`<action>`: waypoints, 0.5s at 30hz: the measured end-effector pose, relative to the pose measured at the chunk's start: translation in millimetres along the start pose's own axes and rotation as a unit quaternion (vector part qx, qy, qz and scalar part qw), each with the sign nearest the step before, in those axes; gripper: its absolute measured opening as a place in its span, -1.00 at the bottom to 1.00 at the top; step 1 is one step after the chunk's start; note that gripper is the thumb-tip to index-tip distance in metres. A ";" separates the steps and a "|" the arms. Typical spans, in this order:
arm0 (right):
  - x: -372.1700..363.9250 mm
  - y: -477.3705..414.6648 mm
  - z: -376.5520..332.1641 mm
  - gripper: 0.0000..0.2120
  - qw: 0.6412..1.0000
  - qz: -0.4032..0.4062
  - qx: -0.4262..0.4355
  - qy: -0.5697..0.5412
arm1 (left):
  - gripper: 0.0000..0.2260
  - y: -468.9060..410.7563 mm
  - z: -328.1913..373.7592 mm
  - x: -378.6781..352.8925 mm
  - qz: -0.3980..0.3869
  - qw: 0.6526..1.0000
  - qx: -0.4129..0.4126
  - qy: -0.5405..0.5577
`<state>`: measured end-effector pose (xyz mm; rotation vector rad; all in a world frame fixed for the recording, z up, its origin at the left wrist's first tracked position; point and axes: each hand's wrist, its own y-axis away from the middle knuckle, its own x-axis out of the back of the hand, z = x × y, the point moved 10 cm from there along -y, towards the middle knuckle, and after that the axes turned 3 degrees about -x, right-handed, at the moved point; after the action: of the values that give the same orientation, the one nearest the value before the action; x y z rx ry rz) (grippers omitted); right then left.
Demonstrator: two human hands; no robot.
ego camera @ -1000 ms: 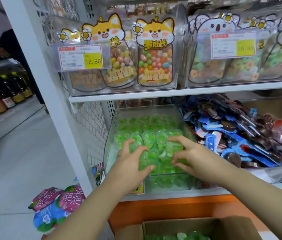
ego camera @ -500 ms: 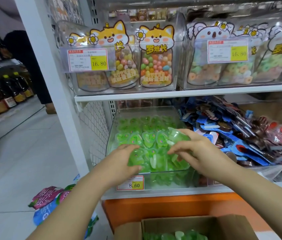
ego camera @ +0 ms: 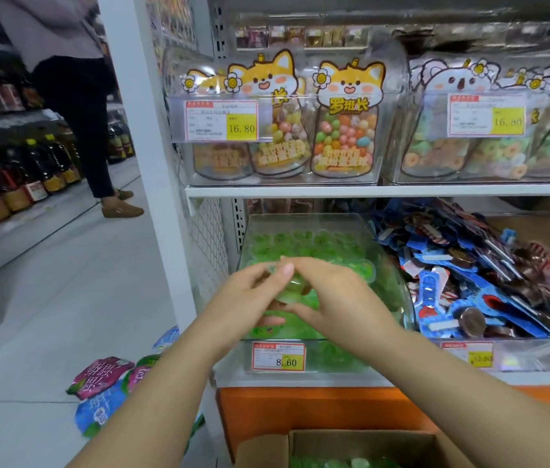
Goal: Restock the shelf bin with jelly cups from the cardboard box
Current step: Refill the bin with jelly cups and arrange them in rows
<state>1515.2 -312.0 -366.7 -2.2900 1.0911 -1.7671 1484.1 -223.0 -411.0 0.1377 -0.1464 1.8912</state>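
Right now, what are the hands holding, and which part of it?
A green jelly cup, over the shelf bin. The left hand and right hand pinch it from opposite sides; blur hides the exact spot.

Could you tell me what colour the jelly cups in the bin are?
Green; the jelly cups show best in the head view.

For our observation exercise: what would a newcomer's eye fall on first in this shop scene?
At centre, the left hand and right hand together hold a green jelly cup over the clear bin of green cups. Above, fox-faced candy bags fill the upper shelf; blue wrappers pile up to the right.
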 end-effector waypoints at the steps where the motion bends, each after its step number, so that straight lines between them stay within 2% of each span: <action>1: -1.6 -4.7 -6.2 -0.50 1.000 0.006 0.010 -0.008 | -0.73 0.5 1.2 1.5 0.006 1.000 -0.006 0.028; 4: 0.0 -21.2 -5.9 -0.49 0.998 0.009 0.019 -0.067 | -0.73 -1.0 3.0 24.3 0.076 0.993 -0.035 0.082; 5: 2.2 -26.0 3.2 -0.52 0.997 0.015 -0.002 -0.079 | -0.71 -0.3 4.5 34.8 0.107 0.991 -0.050 0.055; 7: -2.7 -30.6 32.5 -0.61 0.995 -0.001 -0.082 -0.057 | -0.68 2.6 9.3 52.8 0.159 0.982 -0.082 -0.068; 9: -29.5 -26.2 59.5 -0.66 0.983 -0.084 -0.161 -0.004 | -0.67 4.1 12.9 59.8 0.179 0.965 -0.107 -0.161; 11: -55.0 -18.8 73.4 -0.64 0.968 -0.139 -0.209 0.011 | -0.66 3.6 12.9 62.6 0.188 0.955 -0.127 -0.193; 15: -69.9 -22.5 81.3 -0.62 0.957 -0.137 -0.257 0.001 | -0.65 1.0 3.5 70.2 0.203 0.951 -0.121 -0.198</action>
<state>1589.7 -286.3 -442.8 -2.8610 1.4363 -1.7275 1461.0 -158.5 -395.9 0.3407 -0.7265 2.2141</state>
